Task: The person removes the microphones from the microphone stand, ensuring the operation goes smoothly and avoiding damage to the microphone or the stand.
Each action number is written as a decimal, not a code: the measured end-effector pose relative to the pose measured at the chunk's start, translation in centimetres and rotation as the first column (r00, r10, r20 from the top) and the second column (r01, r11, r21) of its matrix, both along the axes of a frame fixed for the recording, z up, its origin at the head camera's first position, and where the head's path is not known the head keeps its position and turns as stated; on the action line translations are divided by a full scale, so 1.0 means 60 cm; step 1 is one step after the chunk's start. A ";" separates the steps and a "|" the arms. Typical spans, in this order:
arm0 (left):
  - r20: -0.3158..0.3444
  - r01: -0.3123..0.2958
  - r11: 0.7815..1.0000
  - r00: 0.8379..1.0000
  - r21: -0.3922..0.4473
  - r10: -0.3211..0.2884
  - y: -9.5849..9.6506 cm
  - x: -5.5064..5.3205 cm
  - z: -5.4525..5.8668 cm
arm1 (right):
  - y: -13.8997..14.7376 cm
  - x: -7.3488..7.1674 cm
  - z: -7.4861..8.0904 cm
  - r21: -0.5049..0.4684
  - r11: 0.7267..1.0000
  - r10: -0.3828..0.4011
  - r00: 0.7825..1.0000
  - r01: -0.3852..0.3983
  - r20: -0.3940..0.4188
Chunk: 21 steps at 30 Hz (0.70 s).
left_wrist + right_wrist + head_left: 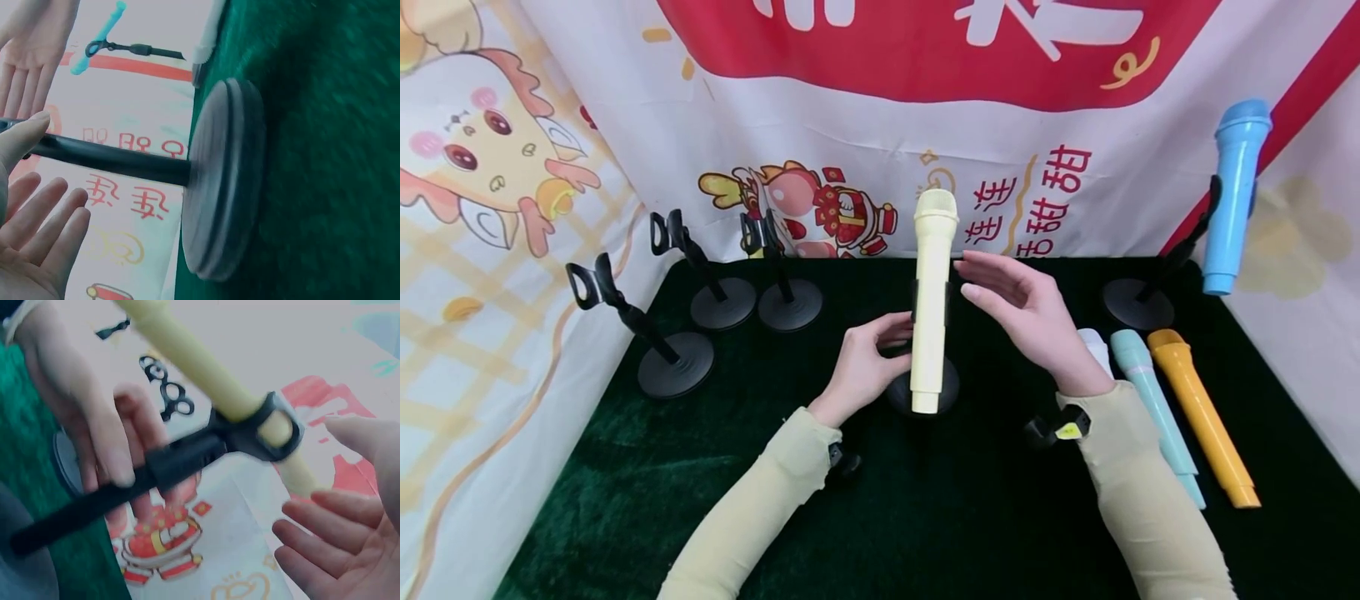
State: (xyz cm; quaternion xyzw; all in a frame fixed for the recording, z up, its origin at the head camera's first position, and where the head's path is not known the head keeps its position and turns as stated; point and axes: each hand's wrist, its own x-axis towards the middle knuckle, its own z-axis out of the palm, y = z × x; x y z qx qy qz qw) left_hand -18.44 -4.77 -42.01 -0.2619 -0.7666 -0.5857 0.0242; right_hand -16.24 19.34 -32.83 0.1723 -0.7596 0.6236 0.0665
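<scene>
A pale yellow microphone [930, 317] sits tilted in the clip [222, 434] of a black desk stand, its head end up. The stand's round base [209, 181] rests on the dark green cloth. My left hand [871, 362] holds the stand's pole [119, 157] below the clip, thumb on one side and fingers on the other. To the right of the microphone, my right hand [1033, 312] hovers with its fingers extended and apart from it; nothing is in that hand.
Several bare black stands, including one at the front left [676, 364], stand on the left. At the back right, a blue microphone [1236, 200] sits in another stand [1138, 302]. White [1094, 346], mint [1153, 408] and orange [1206, 421] microphones lie beside my right forearm. Printed cloth hangs behind.
</scene>
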 end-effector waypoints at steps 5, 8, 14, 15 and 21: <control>-0.053 -0.022 1.000 0.998 -0.002 0.022 0.018 -0.001 0.003 | -0.024 -0.001 0.009 -0.042 0.999 -0.018 0.996 0.022 0.093; -0.092 -0.037 0.999 0.995 -0.012 0.035 0.025 -0.001 0.004 | -0.039 0.001 0.011 -0.035 0.999 -0.016 0.988 0.022 0.156; -0.108 -0.059 0.998 0.992 0.012 0.059 0.030 0.000 0.009 | -0.065 -0.002 0.010 -0.041 0.999 0.005 0.976 0.004 0.218; -0.106 -0.060 0.998 0.993 0.015 0.061 0.031 0.000 0.010 | -0.068 -0.003 0.010 -0.049 0.999 0.008 0.976 0.002 0.219; -0.082 -0.043 0.998 0.996 0.041 0.047 0.033 0.000 0.014 | -0.078 -0.009 0.006 -0.104 0.995 0.018 0.981 0.003 0.195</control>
